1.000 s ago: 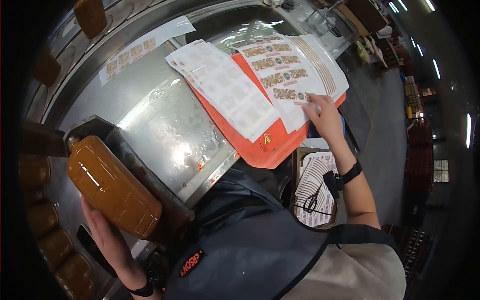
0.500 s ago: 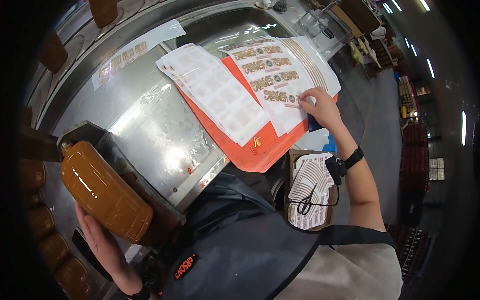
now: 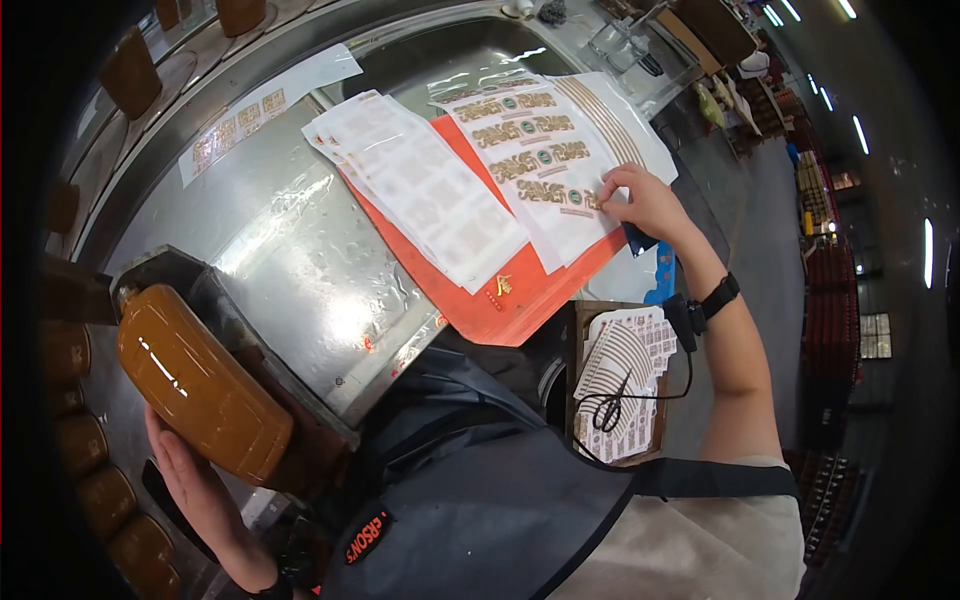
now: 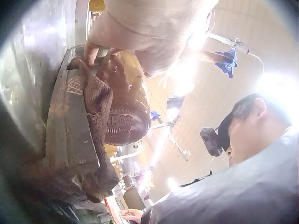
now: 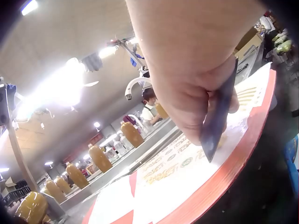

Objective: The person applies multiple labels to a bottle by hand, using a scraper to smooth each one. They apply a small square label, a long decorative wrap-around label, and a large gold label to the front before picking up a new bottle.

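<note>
In the head view a glossy brown bottle [image 3: 200,385] lies tilted in a dark angular cradle [image 3: 315,400]. My left hand [image 3: 190,490] rests along its outer side with fingers extended; the left wrist view has the hand [image 4: 140,32] above the bottle [image 4: 125,123], beside a brown cloth [image 4: 97,98]. My right hand [image 3: 645,205] bends thumb and forefinger together at the edge of a printed decal sheet [image 3: 545,215] on a red board [image 3: 500,325]. The right wrist view shows this hand [image 5: 187,70] gripping a dark flat blade [image 5: 218,119].
A pale stack of sheets [image 3: 425,185] overlaps the board's left part. Behind is a sink [image 3: 450,50]; a decal strip [image 3: 270,100] lies at the upper left. A box of printed sheets [image 3: 625,385] stands below the board. More brown bottles [image 3: 130,75] line the far shelf.
The right hand's thumb and forefinger have drawn together at the decal sheet's edge. My left hand stays against the bottle. The head view has shifted slightly.
</note>
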### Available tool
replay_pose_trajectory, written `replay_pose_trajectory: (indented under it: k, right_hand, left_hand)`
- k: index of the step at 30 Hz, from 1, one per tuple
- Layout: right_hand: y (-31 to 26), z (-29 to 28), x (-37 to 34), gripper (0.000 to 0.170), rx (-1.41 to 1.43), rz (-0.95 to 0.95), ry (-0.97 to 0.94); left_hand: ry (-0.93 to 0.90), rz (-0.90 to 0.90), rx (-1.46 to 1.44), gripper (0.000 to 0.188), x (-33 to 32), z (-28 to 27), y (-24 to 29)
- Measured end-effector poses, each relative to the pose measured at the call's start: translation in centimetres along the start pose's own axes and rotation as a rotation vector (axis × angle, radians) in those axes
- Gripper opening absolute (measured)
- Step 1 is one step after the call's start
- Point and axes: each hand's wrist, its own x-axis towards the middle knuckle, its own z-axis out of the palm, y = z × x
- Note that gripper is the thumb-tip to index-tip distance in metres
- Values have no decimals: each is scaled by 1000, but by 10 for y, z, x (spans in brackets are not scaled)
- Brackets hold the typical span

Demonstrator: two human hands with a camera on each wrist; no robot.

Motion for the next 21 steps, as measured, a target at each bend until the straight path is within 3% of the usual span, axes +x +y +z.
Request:
replay_pose_trajectory:
  k: [7,10,13,21]
  right_hand:
    - [-5,-19,7,15,-6,-87,-20]
    - [-17,-41,8,16,89,33,-143]
    - [-30,-62,7,11,481,12,-377]
    - [-107,-112,-4,13,438,-81,-494]
  left_hand:
    - [16,17,11,60,2,-6,-5]
    - [-1,5,-27,60,4,-10,-5]
    - [-39,11,-30,59,7,-16,-3]
    - [-90,123,37,56,7,-9,13]
